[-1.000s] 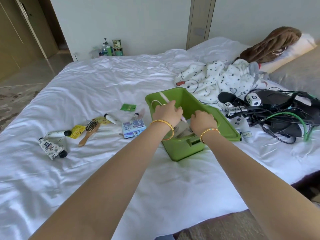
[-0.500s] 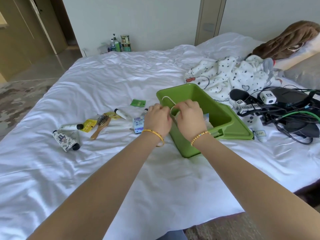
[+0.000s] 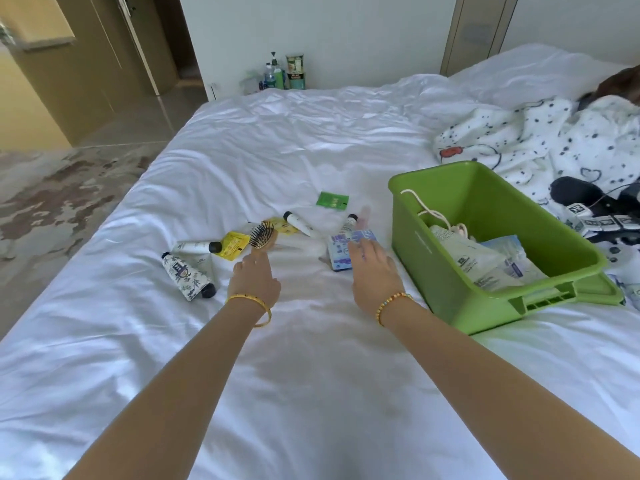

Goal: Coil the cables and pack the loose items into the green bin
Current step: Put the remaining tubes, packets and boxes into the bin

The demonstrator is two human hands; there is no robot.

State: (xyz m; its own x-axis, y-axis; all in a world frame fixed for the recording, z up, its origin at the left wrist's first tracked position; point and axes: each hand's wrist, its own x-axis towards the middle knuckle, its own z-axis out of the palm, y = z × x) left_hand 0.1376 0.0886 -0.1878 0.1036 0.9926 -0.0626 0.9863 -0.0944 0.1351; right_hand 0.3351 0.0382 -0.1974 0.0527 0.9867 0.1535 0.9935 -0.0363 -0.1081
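Observation:
The green bin (image 3: 429,251) stands on the white bed at the right, holding a white coiled cable (image 3: 431,214) and several packets. My left hand (image 3: 254,277) reaches over the sheet, fingertips at the handle of a wooden hairbrush (image 3: 263,235). My right hand (image 3: 372,268) hovers open with its fingers over a blue-white packet (image 3: 341,245). Loose items lie beyond: a patterned tube (image 3: 185,277), a white tube (image 3: 195,247), a yellow sachet (image 3: 233,244), a small white tube (image 3: 299,223), a green sachet (image 3: 331,201). Both hands hold nothing.
A tangle of black cables and tagged devices (image 3: 601,214) lies right of the bin, beside a spotted white blanket (image 3: 540,140). Bottles stand on the floor by the far wall (image 3: 284,72). The bed's left edge drops to a tiled floor.
Both hands have left the bin and moved left over the sheet toward the loose items. The view has swung left, so the bin now sits at the right.

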